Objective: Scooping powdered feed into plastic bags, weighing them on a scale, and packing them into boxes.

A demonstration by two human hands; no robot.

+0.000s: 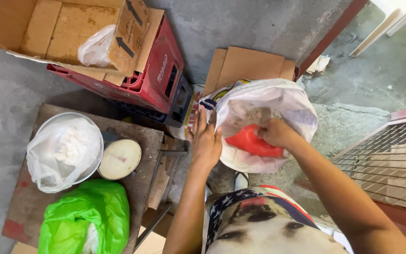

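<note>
A large white sack (pixel 278 101) stands open on the floor in front of me. My left hand (pixel 205 141) grips its rim on the left side and holds the mouth apart. Inside the sack, my right hand (pixel 276 132) holds a red scoop (pixel 250 142) that lies tilted over the pale contents. To the left, a small worn table (pixel 139 181) carries a metal bowl (pixel 83 176) lined with a clear plastic bag (pixel 48 164) of white lumps, a round dial scale (pixel 120 158) and a bright green plastic bag (pixel 83 218).
A red plastic crate (pixel 158 77) stands behind the table with an open cardboard box (pixel 48 28) on top. Flat cardboard (pixel 250 63) leans behind the sack. A metal mesh grate (pixel 391 160) lies at the right. A white plastic chair leg (pixel 381 26) is at the top right.
</note>
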